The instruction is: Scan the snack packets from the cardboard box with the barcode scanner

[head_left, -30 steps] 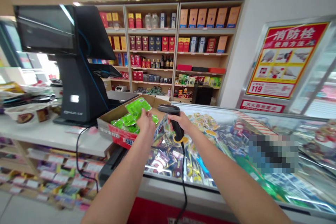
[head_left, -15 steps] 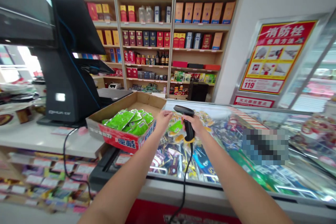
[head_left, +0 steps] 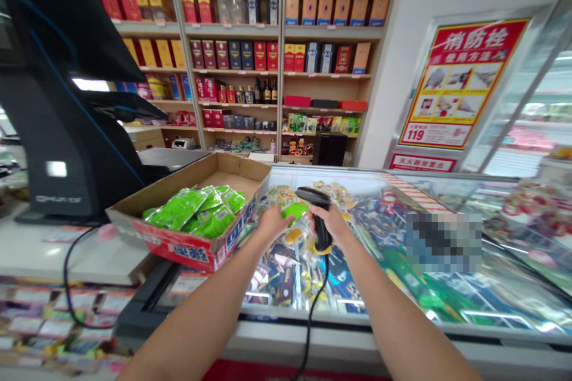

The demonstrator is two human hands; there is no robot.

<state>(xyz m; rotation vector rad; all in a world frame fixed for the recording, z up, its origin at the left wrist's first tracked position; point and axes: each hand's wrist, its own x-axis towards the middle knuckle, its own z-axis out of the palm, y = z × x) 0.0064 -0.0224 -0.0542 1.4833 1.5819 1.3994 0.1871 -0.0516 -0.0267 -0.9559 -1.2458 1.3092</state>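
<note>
A black handheld barcode scanner (head_left: 320, 229) stands upright in my right hand (head_left: 333, 221), fingers wrapped round its grip and its head pointing left. From its yellow-rimmed base a black cable runs down. Just left of the scanner, my left hand (head_left: 271, 224) has its thumb and fingers at the left edge of a bright green packet (head_left: 295, 211), seemingly pinching it above the glass top of the display case (head_left: 308, 312). Left of that hand, a cardboard box (head_left: 179, 252) with red printed sides holds several similar green packets (head_left: 196, 209).
A black point-of-sale terminal (head_left: 67, 149) rises on the white counter (head_left: 27, 250) at left. Colourful packaged goods lie under the glass. Shelves (head_left: 232, 30) of boxes and bottles line the back wall, with a red poster (head_left: 467, 83) at right.
My left hand has come down from beside the scanner's head to the green packet's left edge. My right hand keeps hold of the scanner. The view has shifted rightward.
</note>
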